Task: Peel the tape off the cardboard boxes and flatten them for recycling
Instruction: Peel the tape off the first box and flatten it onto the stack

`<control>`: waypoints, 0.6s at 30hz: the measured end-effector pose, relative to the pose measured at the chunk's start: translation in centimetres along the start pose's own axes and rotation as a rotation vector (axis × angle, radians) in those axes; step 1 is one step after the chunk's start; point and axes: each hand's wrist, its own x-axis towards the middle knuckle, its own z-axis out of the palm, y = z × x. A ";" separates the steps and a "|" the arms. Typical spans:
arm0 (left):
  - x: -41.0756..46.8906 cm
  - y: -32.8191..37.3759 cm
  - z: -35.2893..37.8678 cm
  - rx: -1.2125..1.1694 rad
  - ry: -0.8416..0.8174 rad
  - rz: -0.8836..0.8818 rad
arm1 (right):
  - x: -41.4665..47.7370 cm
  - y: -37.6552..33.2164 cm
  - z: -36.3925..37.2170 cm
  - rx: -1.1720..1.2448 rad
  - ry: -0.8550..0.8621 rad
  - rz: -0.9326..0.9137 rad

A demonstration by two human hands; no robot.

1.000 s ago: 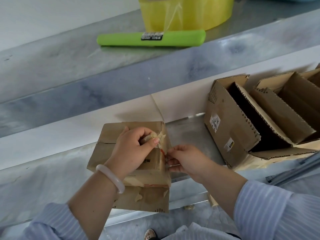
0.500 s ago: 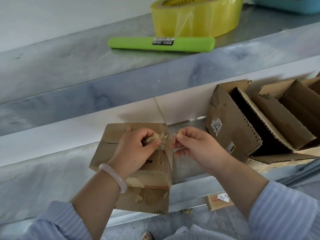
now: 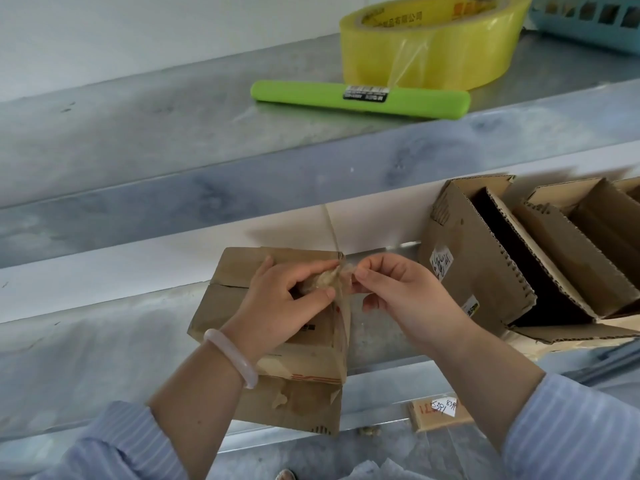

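left hand (image 3: pixel 287 303) grips the wadded tape (image 3: pixel 320 281) at the small cardboard box (image 3: pixel 239 268) corner, right hand (image 3: pixel 407 303) pinching its free end just beside.

A white wall (image 3: pixel 121 36) backs two mottled grey metal shelves, the upper shelf (image 3: pixel 156 133) jutting above the lower shelf (image 3: pixel 86 358). Past the lower one's front edge shows a grey floor (image 3: pixel 311 452). Soft, even light leaves faint shadows on the wall.
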 end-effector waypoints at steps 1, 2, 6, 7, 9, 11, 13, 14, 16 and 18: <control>0.0 -0.2 0.1 0.008 0.010 0.002 | 0.0 0.0 0.0 -0.017 0.003 -0.007; 0.0 -0.4 0.2 0.013 0.028 0.000 | 0.0 0.0 0.1 -0.038 0.008 -0.014; -0.3 -0.8 0.4 -0.029 0.121 -0.059 | 0.0 0.1 0.3 -0.112 0.074 -0.034; -0.3 -0.8 0.6 -0.042 0.145 -0.081 | 0.0 0.2 0.3 -0.112 0.098 -0.034; -0.3 -0.8 0.7 -0.049 0.180 -0.104 | -0.1 0.3 0.3 -0.133 0.146 -0.045; -0.3 -0.8 0.8 -0.036 0.189 -0.100 | -0.1 0.4 0.3 -0.153 0.151 -0.053; -0.5 -0.7 0.7 -0.036 0.190 -0.095 | -0.1 0.5 0.5 -0.101 0.120 -0.034; -0.5 -0.7 0.7 -0.035 0.193 -0.095 | -0.1 0.5 0.7 -0.060 0.109 -0.015; -0.6 -0.6 0.6 -0.012 0.196 -0.073 | 0.0 0.7 1.0 -0.016 0.105 0.015; -0.6 -0.6 0.5 0.026 0.186 -0.027 | 0.1 0.8 1.1 -0.028 0.099 0.031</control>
